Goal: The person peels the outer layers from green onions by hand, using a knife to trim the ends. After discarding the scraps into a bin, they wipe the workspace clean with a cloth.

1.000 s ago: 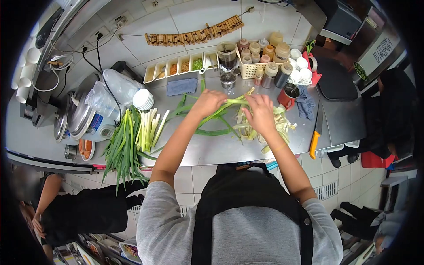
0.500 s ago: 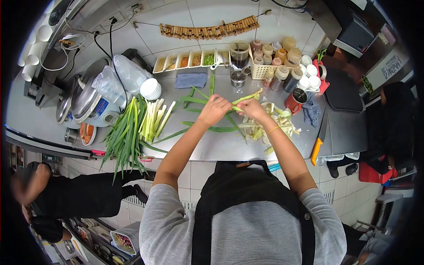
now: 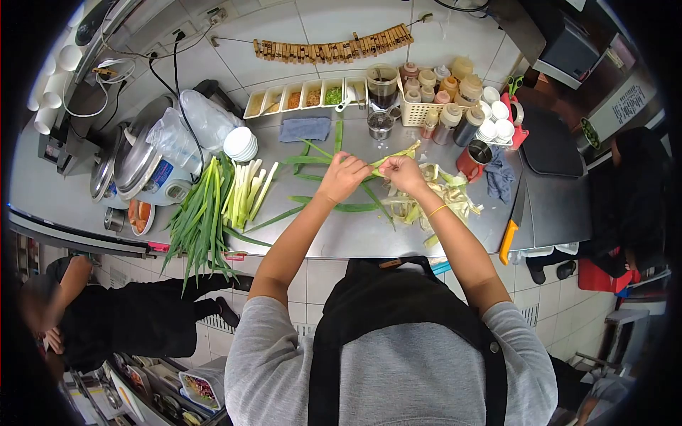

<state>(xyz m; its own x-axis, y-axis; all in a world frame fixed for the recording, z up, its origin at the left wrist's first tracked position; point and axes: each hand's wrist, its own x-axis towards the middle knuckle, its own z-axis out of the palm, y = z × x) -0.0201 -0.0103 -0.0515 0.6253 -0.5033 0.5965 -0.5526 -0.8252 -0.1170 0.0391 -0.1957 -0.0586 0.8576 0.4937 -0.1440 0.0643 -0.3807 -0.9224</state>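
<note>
Toward nine o'clock from the two hands, dipping slightly to eight, lies a bunch of green onions (image 3: 200, 207), its leaves hanging over the counter's (image 3: 320, 240) near edge; its pale stems (image 3: 243, 192) point up toward one o'clock. Between bunch and hands, loose green leaves (image 3: 355, 207) spread over the metal, some passing beneath the left hand (image 3: 347, 177). That hand is curled, fingers bent round the lower left part of a single onion stalk (image 3: 399, 155), with little gap showing in its grip. The stalk is right at the hands, held up in front of the person; its long axis slants from eight o'clock to two, pale tip up and to the right. Close beside the left, the right hand (image 3: 403, 174) sits just under the stalk's middle, thumb and forefinger pinched together at it; whether they grip the whole stem or only an outer layer, I cannot tell. Of the two, the right is nearer the pale tip. Past it, between three and four o'clock, is a heap of peelings (image 3: 465, 204), and farther out at four, a knife (image 3: 509, 241) with its yellow handle nearest the person.
</note>
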